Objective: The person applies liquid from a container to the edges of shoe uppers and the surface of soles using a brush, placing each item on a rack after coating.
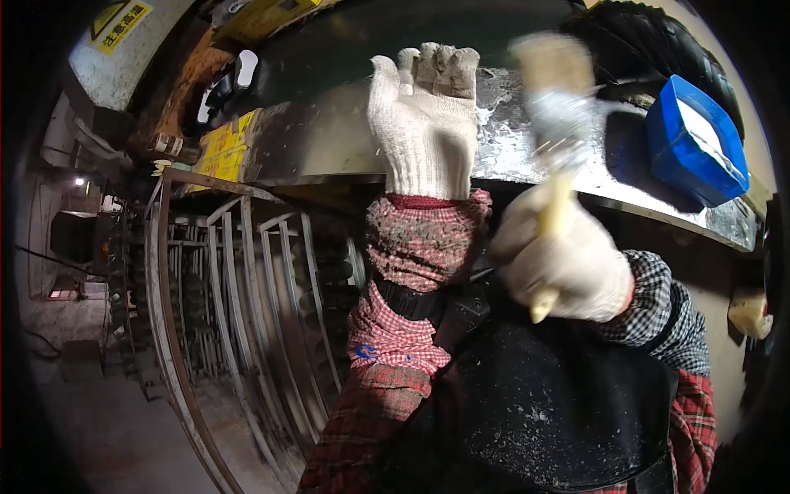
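My left hand (428, 115), in a white knitted glove with soiled fingertips, lies palm up over the metal edge of the bench (317, 136). Its fingers are stretched out, slightly bent at the tips, and nothing rests in it. In my gloved right hand (559, 259), the fist is wrapped round the pale handle of a wide paintbrush (555, 90). The bristles point up and away over the wet-looking bench top, smeared by motion. To the right of the brush stands a blue plastic tub (687, 148) with something white inside.
A black ribbed bundle (658, 53) lies behind the tub. On the left stands a metal rack (160, 272) with upright bars. Yellow labels (226, 148) mark the bench's left end, near a black-and-white object (220, 95). A pale object (749, 313) sits at the right rim.
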A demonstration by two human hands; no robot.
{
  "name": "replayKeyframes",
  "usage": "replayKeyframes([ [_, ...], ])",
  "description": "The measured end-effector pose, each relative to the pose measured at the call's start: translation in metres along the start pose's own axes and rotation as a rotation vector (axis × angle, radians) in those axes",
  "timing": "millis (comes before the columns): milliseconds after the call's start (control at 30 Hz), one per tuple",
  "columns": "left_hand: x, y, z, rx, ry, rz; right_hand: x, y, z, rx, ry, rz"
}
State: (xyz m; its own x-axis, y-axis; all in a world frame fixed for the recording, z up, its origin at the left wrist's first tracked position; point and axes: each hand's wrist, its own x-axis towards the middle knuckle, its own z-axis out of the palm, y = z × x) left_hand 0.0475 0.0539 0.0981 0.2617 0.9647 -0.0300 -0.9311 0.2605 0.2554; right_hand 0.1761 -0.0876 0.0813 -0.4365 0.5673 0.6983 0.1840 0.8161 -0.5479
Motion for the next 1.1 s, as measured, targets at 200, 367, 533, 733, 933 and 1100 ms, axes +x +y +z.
replayKeyframes([
  [200, -0.006, 0.019, 0.020, -0.023, -0.002, 0.080, -0.039, 0.002, 0.005, 0.293, 0.435, 0.318],
  [367, -0.012, 0.028, 0.037, 0.045, -0.338, 0.203, -0.040, -0.010, 0.009, 0.344, 0.208, 0.504],
  [533, -0.038, 0.044, 0.077, 0.229, -0.683, 0.442, -0.025, -0.023, 0.030, 1.048, 0.248, 0.634],
  [733, -0.065, 0.033, 0.082, 0.598, -0.851, 0.717, 0.001, -0.035, 0.033, 0.544, -0.112, 0.681],
  [933, -0.061, 0.023, 0.079, 0.680, -0.840, 0.819, -0.013, -0.018, 0.039, 1.271, -0.002, 0.840],
  [1100, -0.056, 0.040, 0.068, 0.493, -0.716, 0.821, -0.016, -0.021, 0.031, 1.288, -0.027, 0.933],
])
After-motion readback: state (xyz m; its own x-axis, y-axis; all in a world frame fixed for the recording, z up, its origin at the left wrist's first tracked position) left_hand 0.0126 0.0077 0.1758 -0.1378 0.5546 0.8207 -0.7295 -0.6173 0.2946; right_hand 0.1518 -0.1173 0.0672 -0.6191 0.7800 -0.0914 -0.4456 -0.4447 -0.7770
